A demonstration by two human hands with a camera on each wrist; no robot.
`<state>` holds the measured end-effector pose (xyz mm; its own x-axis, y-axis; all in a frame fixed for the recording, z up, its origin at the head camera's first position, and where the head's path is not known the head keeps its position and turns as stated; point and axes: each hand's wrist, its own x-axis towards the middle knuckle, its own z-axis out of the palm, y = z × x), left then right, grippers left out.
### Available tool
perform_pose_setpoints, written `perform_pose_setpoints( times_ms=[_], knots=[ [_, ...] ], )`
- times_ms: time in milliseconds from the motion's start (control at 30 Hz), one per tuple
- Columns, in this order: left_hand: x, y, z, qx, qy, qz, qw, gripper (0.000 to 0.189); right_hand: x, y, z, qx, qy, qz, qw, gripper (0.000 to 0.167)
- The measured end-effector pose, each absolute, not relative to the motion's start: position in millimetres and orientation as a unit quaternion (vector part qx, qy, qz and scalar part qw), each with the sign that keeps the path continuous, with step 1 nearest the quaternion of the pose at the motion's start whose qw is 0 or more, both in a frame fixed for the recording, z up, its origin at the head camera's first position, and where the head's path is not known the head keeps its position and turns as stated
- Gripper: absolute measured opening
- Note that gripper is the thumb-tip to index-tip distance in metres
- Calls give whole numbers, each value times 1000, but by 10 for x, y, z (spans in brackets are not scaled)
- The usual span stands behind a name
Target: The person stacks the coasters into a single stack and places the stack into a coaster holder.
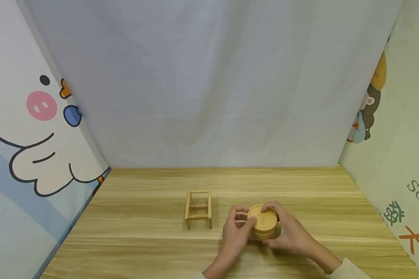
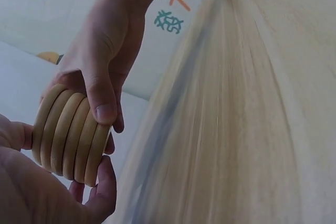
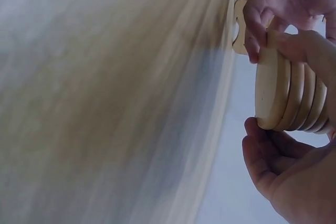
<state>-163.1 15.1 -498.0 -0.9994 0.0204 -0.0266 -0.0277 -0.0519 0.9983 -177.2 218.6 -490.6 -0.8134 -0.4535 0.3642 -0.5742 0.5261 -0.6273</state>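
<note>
A stack of several round wooden coasters [image 1: 268, 223] is held above the table between both hands, its top disc marked with an engraving. On its left side the left hand [image 1: 234, 235] grips it, thumb over the top edge. From the other side the right hand [image 1: 293, 235] grips it as well, with a finger on top and the thumb low. Edge-on in the left wrist view, the coasters [image 2: 67, 135] lie tight together. The right wrist view shows the plain bottom face of the stack [image 3: 269, 90], apart from the table surface.
A small wooden coaster rack [image 1: 199, 216] with side panels and crossbars stands on the wood-grain table [image 1: 143, 224], left of the hands. A pale curtain [image 1: 213, 77] closes off the back. Cartoon-printed panels [image 1: 18, 116] flank the table.
</note>
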Motion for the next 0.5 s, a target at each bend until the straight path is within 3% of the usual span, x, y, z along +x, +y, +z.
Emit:
perform_pose_setpoints(
  times_ms=[500],
  knots=[
    [-1565,97,-4863,-25,569,820,61,36,-1733,2156,-4766,315,-838,437,83,82]
  ],
)
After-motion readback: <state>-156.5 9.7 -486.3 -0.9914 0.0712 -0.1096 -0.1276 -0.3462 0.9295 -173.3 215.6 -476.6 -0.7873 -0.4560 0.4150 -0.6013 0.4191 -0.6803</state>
